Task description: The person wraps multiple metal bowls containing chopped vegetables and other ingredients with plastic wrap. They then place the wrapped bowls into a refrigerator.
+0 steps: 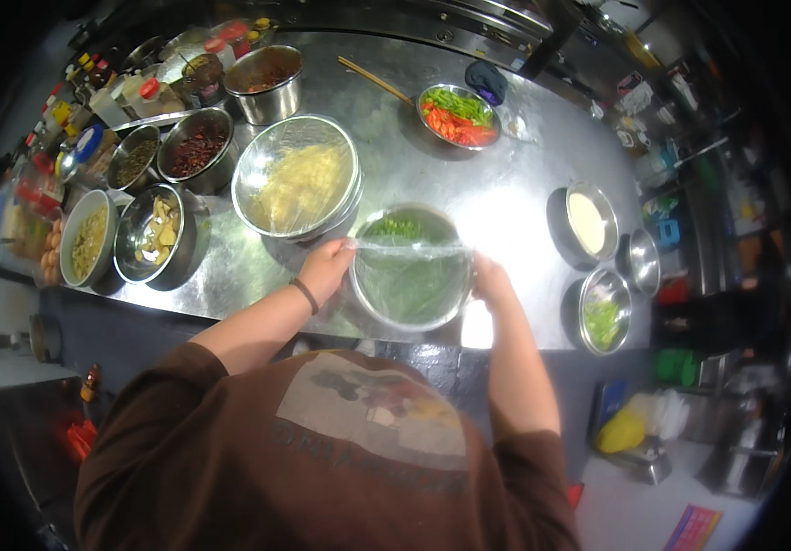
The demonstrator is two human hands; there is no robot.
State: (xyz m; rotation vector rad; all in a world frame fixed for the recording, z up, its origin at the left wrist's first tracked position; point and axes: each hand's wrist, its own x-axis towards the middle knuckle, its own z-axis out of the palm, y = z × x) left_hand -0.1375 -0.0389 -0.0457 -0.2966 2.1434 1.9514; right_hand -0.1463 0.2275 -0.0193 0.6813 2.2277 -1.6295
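Observation:
A sheet of clear plastic wrap (409, 275) stretches between my two hands over a round metal bowl (406, 324). Chopped green vegetables (399, 227) lie in that bowl, bare at the far side and blurred under the film nearer me. At the bowl's left, my left hand (329, 268) pinches one end of the film's edge. My right hand (490, 277) grips the other end at the right rim; its fingertips are partly hidden. Just beyond my left hand stands a larger metal bowl (351, 200) of pale yellow shreds (302, 179), covered with taut film.
Several bowls and pots of seasonings, including dried chillies (197, 148) and sliced ginger (161, 231), crowd the left. A bowl of cut peppers (457, 120) with chopsticks (375, 79) beside it stands farther back. Smaller bowls, one with chopped greens (602, 324), sit near the right edge of the steel table (395, 158).

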